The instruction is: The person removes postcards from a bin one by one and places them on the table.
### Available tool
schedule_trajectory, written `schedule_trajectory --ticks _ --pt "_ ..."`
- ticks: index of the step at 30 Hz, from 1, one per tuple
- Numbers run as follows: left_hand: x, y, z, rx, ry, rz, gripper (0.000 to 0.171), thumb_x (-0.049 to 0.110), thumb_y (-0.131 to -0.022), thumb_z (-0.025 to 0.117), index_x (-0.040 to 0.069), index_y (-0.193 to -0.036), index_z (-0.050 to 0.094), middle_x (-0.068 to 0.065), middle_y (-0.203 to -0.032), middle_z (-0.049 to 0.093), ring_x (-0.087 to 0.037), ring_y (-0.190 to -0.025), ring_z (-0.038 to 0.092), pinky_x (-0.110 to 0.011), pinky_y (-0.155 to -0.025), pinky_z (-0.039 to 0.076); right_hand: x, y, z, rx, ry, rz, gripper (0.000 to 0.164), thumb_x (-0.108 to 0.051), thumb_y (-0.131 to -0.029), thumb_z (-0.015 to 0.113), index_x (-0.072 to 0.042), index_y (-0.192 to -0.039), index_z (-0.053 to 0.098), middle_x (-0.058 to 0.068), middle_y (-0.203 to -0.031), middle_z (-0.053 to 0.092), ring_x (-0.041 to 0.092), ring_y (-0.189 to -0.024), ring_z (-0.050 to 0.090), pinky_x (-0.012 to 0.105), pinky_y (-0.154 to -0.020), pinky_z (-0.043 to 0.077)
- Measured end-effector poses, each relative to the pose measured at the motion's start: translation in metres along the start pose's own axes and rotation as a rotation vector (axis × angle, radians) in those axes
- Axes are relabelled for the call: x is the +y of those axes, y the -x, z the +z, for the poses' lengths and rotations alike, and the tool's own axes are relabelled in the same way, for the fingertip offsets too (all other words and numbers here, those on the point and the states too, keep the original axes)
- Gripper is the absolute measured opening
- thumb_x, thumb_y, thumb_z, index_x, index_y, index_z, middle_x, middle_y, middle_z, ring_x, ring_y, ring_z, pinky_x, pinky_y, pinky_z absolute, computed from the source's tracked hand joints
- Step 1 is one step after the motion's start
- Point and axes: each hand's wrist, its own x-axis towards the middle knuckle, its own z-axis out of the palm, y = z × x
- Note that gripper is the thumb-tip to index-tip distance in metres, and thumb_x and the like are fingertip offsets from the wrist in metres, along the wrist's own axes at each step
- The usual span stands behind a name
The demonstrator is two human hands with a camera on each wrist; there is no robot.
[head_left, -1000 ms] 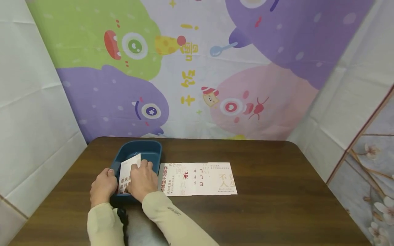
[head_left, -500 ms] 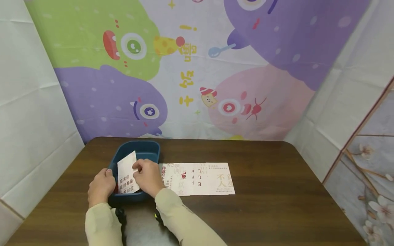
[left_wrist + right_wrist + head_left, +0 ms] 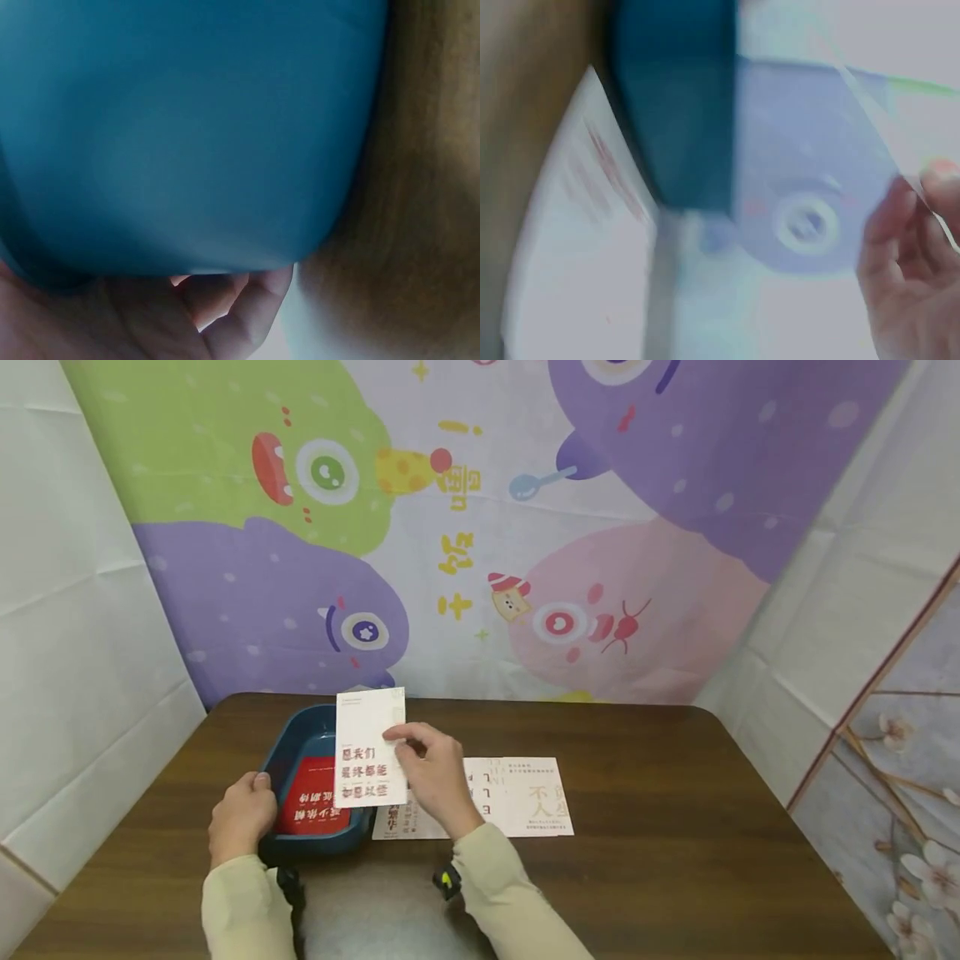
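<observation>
Right hand [image 3: 435, 772]: fingers pinching the right edge of a white card [image 3: 367, 727], nearly meeting across it. Card is hanging clear of the table [image 3: 660, 885], mostly left of those fingers, printed face showing, blocking part of the view of the blue tray [image 3: 318, 845]. Left hand [image 3: 242, 817]: fingers curling round the tray's left side, thumb at the rim. Red card [image 3: 311, 802] is lying inside the tray, just right of the left fingers. Row of white cards [image 3: 521, 795] is lying on the table, running below and rightward of the right fingers. Patterned backdrop [image 3: 457, 677] is hanging beyond both hands.
</observation>
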Motion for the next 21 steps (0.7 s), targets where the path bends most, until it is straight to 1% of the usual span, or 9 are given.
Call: schedule_trajectory --ticks 4,9,11,13,16,21 --pt "0.001 0.001 -0.001 -0.007 0.008 -0.009 0.059 0.040 -0.105 0.017 -0.001 -0.143 0.034 -0.042 -0.135 0.039 -0.061 -0.116 0.038 -0.076 -0.095 0.033 -0.006 -0.001 -0.053 0.012 0.049 0.015 0.026 0.004 -0.087 0.062 -0.015 -0.100 0.074 0.012 -0.077 0.064 0.017 -0.065 0.053 0.024 -0.051 0.042" --pt "0.002 0.001 -0.002 -0.003 0.009 -0.008 0.059 0.040 -0.105 0.017 -0.001 -0.142 0.035 -0.042 -0.134 0.040 -0.061 -0.115 0.039 -0.076 -0.095 0.034 -0.008 0.003 -0.113 0.104 0.050 0.091 0.022 0.008 -0.083 0.065 -0.009 -0.096 0.072 0.013 -0.078 0.061 0.021 -0.064 0.055 0.034 -0.049 0.050" --pt "0.002 0.001 -0.002 -0.006 0.008 -0.008 0.059 0.040 -0.104 0.016 -0.001 -0.142 0.036 -0.042 -0.134 0.040 -0.061 -0.115 0.039 -0.076 -0.094 0.034 -0.007 0.006 -0.133 0.127 0.032 0.138 0.018 0.006 -0.084 0.065 -0.007 -0.095 0.072 0.015 -0.080 0.061 0.023 -0.064 0.055 0.037 -0.050 0.052" --pt "0.001 0.001 -0.002 -0.007 0.006 -0.009 0.059 0.041 -0.104 0.016 -0.001 -0.142 0.036 -0.041 -0.133 0.040 -0.061 -0.115 0.039 -0.076 -0.094 0.034 -0.007 0.010 -0.151 0.138 0.020 0.183 0.017 0.004 -0.085 0.065 -0.006 -0.097 0.073 0.016 -0.085 0.062 0.024 -0.066 0.056 0.035 -0.051 0.053" --pt "0.001 0.001 -0.002 -0.009 0.007 -0.015 0.059 0.041 -0.104 0.016 0.000 -0.142 0.036 -0.041 -0.133 0.041 -0.060 -0.114 0.040 -0.075 -0.093 0.034 -0.007 0.015 -0.175 0.150 0.004 0.232 0.018 0.001 -0.088 0.062 -0.003 -0.102 0.072 0.018 -0.094 0.063 0.026 -0.073 0.057 0.031 -0.054 0.053" --pt "0.001 0.000 -0.002 -0.010 0.016 -0.019 0.061 0.042 -0.104 0.016 0.000 -0.144 0.034 -0.040 -0.133 0.041 -0.058 -0.113 0.040 -0.075 -0.094 0.034 -0.008 0.022 -0.201 0.179 0.017 0.273 0.022 -0.001 -0.091 0.060 -0.003 -0.109 0.071 0.018 -0.104 0.064 0.028 -0.081 0.059 0.026 -0.055 0.053"
